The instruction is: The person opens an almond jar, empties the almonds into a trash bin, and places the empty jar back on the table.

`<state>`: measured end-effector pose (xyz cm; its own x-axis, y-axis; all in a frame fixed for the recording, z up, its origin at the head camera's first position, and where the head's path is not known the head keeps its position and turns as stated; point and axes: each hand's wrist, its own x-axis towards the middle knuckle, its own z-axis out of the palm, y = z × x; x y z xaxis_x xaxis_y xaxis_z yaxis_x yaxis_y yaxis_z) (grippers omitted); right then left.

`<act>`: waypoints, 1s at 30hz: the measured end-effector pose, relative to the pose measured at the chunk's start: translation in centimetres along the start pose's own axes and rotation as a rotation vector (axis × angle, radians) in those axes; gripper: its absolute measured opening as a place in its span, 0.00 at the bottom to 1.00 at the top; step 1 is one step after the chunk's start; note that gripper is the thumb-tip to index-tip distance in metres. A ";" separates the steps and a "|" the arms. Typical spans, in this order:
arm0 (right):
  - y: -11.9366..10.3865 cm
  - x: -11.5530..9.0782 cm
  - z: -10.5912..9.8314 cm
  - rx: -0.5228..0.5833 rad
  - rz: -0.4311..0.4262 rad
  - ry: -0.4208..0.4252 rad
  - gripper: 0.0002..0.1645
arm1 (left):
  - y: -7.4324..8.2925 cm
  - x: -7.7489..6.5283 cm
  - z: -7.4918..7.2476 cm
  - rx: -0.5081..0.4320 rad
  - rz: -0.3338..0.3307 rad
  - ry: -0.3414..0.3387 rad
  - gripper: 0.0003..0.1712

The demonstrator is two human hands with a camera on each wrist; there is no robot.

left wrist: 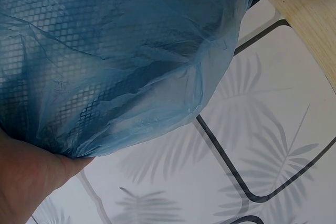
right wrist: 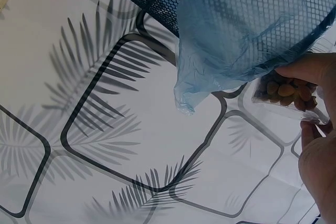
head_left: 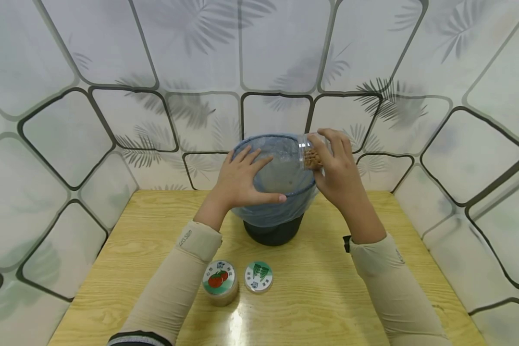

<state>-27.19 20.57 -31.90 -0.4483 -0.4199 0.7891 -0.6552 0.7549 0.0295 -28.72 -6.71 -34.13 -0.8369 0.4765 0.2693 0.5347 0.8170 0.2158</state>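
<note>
My right grip is curled round a clear plastic jar, thumb on the near side and fingers over the far side, with the jar laid over sideways and its ridged end pointing away from my palm. The brown nuts lie along its low wall; I judge the load light, loose and quick to slide with any more tilt. The wall looks thin but fairly stiff, smooth enough to slip, so I'd keep hold round the body and squeeze gently, leaving the ridged end free. That end sits at the rim of the mesh bin, just left of my right grip. Across the bin, my left grip is spread wide, fingers fanned at the rim and clasping nothing, its thumb touching the blue plastic bag that lines it. That film should be soft, slithery and easily torn; flat pressure over the rim suits it better than a pinch. Below my left grip, nearer my body, a tomato-labelled jar and a green-leaf lid rest side by side on the wooden counter.
</note>
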 end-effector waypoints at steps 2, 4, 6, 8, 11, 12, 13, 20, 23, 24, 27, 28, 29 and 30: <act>0.0 0.0 0.0 -0.002 -0.001 -0.001 0.43 | 0.0 0.0 0.0 0.000 0.000 0.002 0.65; -0.1 0.1 0.1 0.000 -0.001 -0.001 0.44 | 0.0 0.0 0.0 0.001 -0.002 0.004 0.65; -0.1 0.1 0.1 0.002 -0.004 -0.002 0.44 | 0.0 0.0 0.0 0.002 -0.004 0.004 0.64; -0.1 0.2 0.1 0.005 -0.010 -0.006 0.44 | 0.0 0.0 0.0 0.003 -0.007 0.003 0.64; 0.0 0.2 0.1 0.012 -0.021 -0.011 0.44 | 0.0 0.0 0.0 0.003 -0.009 0.003 0.64; -0.1 0.2 0.1 0.015 -0.024 -0.012 0.44 | 0.0 0.0 -0.1 0.001 -0.009 0.004 0.64; -0.1 0.3 0.1 0.018 -0.026 -0.011 0.45 | 0.0 0.0 -0.1 0.000 -0.009 0.004 0.64; -0.1 0.3 0.3 0.023 -0.035 -0.006 0.47 | 0.0 -0.1 -0.1 -0.004 -0.009 0.000 0.64; -0.2 0.2 0.3 0.022 -0.037 -0.014 0.47 | 0.0 -0.2 -0.2 0.002 -0.010 -0.001 0.64; -0.2 0.2 0.3 0.021 -0.038 -0.015 0.47 | 0.0 -0.2 -0.2 0.003 -0.009 -0.003 0.64; -0.2 0.1 0.4 0.021 -0.040 -0.014 0.47 | 0.1 -0.2 -0.2 0.004 -0.007 -0.005 0.64; -0.1 0.1 0.4 0.022 -0.041 -0.012 0.47 | 0.1 -0.2 -0.2 0.003 -0.006 -0.006 0.64; -0.1 0.0 0.4 0.023 -0.043 -0.012 0.47 | 0.1 -0.2 -0.2 0.002 -0.006 -0.005 0.64; -0.1 0.0 0.5 0.027 -0.043 -0.011 0.48 | 0.1 -0.1 -0.2 0.002 -0.005 -0.004 0.64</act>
<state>-27.42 20.28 -32.18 -0.4259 -0.4573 0.7807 -0.6900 0.7223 0.0467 -28.52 -6.73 -33.99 -0.8401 0.4735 0.2648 0.5302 0.8200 0.2158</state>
